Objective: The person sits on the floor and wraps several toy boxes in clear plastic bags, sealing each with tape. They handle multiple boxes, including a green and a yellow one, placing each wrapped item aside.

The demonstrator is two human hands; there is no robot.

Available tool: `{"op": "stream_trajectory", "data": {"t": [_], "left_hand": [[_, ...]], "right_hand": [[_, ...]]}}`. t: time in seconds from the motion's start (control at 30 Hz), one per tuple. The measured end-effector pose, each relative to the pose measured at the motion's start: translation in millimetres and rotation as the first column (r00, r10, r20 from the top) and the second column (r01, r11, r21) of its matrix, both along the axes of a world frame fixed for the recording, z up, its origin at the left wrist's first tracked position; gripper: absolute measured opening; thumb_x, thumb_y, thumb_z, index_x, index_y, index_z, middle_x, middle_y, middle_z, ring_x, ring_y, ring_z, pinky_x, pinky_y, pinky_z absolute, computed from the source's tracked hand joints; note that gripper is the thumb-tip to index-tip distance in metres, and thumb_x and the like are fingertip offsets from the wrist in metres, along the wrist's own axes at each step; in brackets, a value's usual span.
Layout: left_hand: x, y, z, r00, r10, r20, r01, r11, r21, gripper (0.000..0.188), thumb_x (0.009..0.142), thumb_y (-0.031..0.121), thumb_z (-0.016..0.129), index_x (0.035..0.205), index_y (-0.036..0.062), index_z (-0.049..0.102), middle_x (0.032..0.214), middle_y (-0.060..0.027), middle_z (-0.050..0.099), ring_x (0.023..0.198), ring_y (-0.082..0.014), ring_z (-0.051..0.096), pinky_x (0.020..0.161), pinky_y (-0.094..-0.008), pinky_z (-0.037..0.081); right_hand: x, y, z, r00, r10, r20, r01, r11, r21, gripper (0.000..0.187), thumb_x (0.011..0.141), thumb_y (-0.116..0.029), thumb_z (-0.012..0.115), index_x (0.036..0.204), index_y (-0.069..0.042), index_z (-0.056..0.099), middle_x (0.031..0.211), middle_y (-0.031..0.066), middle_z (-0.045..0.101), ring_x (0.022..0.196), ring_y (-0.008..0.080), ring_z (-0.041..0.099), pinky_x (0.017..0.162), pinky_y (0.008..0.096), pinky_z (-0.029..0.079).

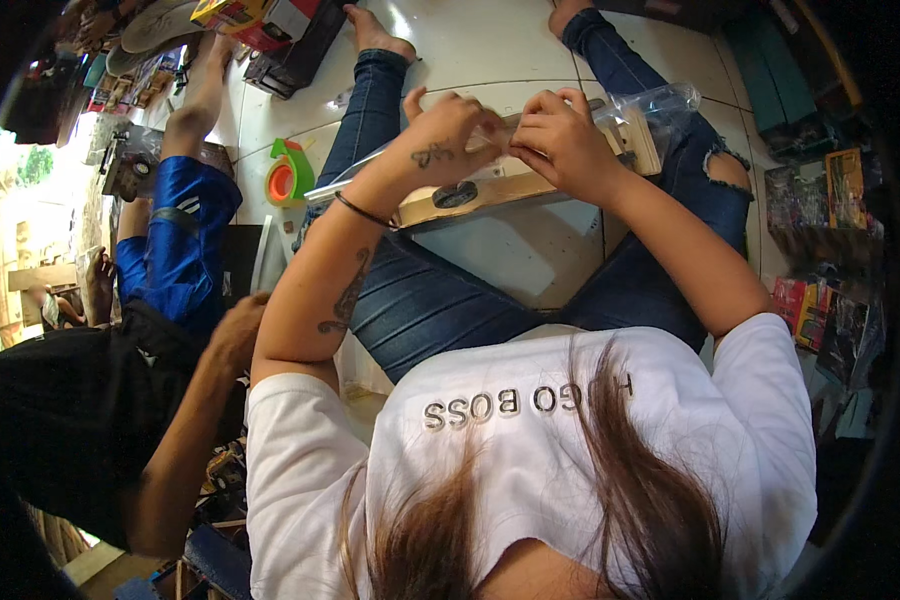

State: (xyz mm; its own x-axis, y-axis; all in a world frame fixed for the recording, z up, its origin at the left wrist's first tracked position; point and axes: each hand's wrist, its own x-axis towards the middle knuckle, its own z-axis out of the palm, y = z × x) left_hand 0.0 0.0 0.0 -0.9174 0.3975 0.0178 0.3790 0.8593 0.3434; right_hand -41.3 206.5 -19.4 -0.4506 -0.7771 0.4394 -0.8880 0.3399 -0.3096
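Across my legs lies a long, light wooden piece (490,194) with a dark oval mark on its side. Clear plastic wrap (670,100) covers it and sticks out past its right end. Above its middle, my left hand (455,135) is closed, fingertips slightly blurred, at the plastic. My right hand (565,145) pinches the plastic close beside the left fingertips. The exact bit between the fingers is hard to make out. On the floor to the left stands a green and orange tape dispenser (288,172), apart from both hands.
A person in blue shorts (182,220) sits close on my left, an arm near my elbow. Dark and colourful boxes (280,45) stand at the far left. Packaged goods (820,200) line the right side. White floor tiles (490,50) lie between my feet.
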Motion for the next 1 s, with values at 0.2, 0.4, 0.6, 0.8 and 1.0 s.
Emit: {"op": "stream_trajectory", "data": {"t": [0.2,0.4,0.6,0.8,1.0], "left_hand": [[9.5,4.9,-15.0,0.996,0.018,-0.088,-0.005,0.990,0.144,0.011,0.081,0.022,0.068,0.086,0.0123,0.070,0.086,-0.0007,0.067,0.092,-0.0176,0.058,0.097,-0.0459,0.026],[6.5,0.2,-26.2,0.998,0.058,0.003,-0.056,0.964,0.260,0.012,0.086,0.024,0.063,0.084,0.0147,0.071,0.082,0.0023,0.066,0.093,-0.0160,0.056,0.096,-0.0479,0.021],[7.0,6.7,-32.8,0.998,0.050,-0.034,-0.036,0.943,0.330,0.013,0.085,0.024,0.064,0.084,0.0143,0.072,0.083,0.0018,0.067,0.092,-0.0166,0.056,0.096,-0.0469,0.022],[10.1,10.0,-19.5,0.993,0.120,0.015,-0.118,0.933,0.339,0.012,0.085,0.023,0.065,0.084,0.0132,0.072,0.081,0.0012,0.067,0.091,-0.0173,0.056,0.095,-0.0456,0.023],[11.2,6.4,-29.3,0.994,0.106,0.003,-0.103,0.950,0.295,0.013,0.084,0.025,0.066,0.084,0.0126,0.070,0.081,-0.0001,0.067,0.091,-0.0181,0.056,0.094,-0.0443,0.025]], "right_hand": [[-8.3,1.2,-4.8,1.000,0.007,-0.017,-0.007,1.000,0.013,0.013,0.077,-0.021,0.068,0.086,-0.011,0.067,0.083,0.0001,0.062,0.095,0.0179,0.054,0.094,0.0408,0.033],[-59.8,96.4,18.9,0.968,0.142,-0.207,-0.064,0.937,0.344,0.015,0.072,-0.016,0.071,0.080,-0.009,0.060,0.078,0.0019,0.058,0.086,0.0201,0.055,0.095,0.0383,0.036],[-105.4,208.3,47.7,0.971,-0.085,-0.223,0.174,0.892,0.418,0.013,0.080,-0.016,0.065,0.078,-0.006,0.057,0.079,0.0059,0.054,0.089,0.0238,0.051,0.090,0.0392,0.038],[-71.4,123.2,87.9,0.698,-0.690,-0.188,0.692,0.719,-0.066,0.022,0.078,-0.017,0.068,0.097,-0.009,0.062,0.098,0.0057,0.061,0.104,0.0260,0.053,0.091,0.0387,0.040],[3.3,1.2,2.2,0.985,-0.011,-0.173,0.014,1.000,0.014,0.030,0.077,-0.027,0.069,0.100,-0.009,0.063,0.092,0.0052,0.062,0.093,0.0217,0.055,0.088,0.0367,0.036]]}}
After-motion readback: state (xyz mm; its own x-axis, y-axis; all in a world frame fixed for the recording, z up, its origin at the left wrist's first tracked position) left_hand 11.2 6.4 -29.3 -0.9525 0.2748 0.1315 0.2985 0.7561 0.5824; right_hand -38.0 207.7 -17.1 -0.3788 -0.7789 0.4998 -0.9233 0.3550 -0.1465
